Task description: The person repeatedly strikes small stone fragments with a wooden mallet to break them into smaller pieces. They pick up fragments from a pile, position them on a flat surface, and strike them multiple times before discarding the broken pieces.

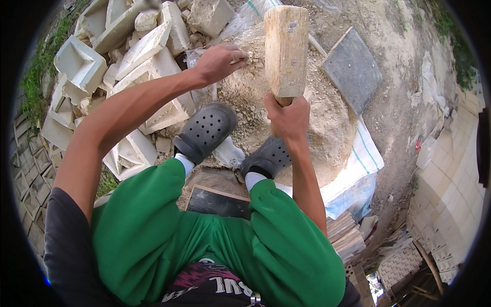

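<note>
The right hand (pixel 289 115) is closed tight around the thin handle of a big wooden mallet (pixel 285 48), and the fat block head sticks up just past the knuckles. The left hand (pixel 220 60) is off to the side of it, fingers curled down on some small crumbly bits on top of the pile of sandy rubble (pixel 291 117). Beyond the left hand lie broken pale blocks (pixel 143 66). Two grey clogs (pixel 204 130) stand nearer the body. To hit well, I think the left fingers should slide away from the spot first, and the mallet should come down flat.
</note>
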